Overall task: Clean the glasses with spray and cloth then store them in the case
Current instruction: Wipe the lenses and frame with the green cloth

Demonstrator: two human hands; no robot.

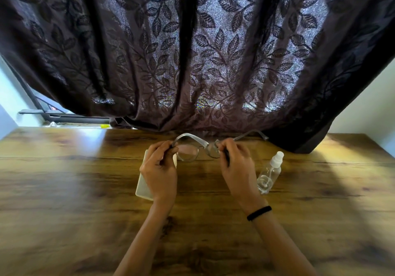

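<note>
I hold a pair of clear-framed glasses (193, 150) above the wooden table (85, 179), lenses facing me. My left hand (159, 169) pinches the frame's left end near the hinge, and its temple arm is folded across the top. My right hand (237, 166) pinches the right end, and that temple arm sticks out to the right. A pale flat case (142, 185) lies on the table under my left hand, partly hidden by it. A small clear spray bottle (269, 172) with a white cap lies tilted on the table just right of my right hand. I see no cloth.
A dark leaf-patterned curtain (192, 51) hangs down to the table's far edge right behind the glasses. A window sill (64, 117) shows at the far left. A black band (259, 213) circles my right wrist.
</note>
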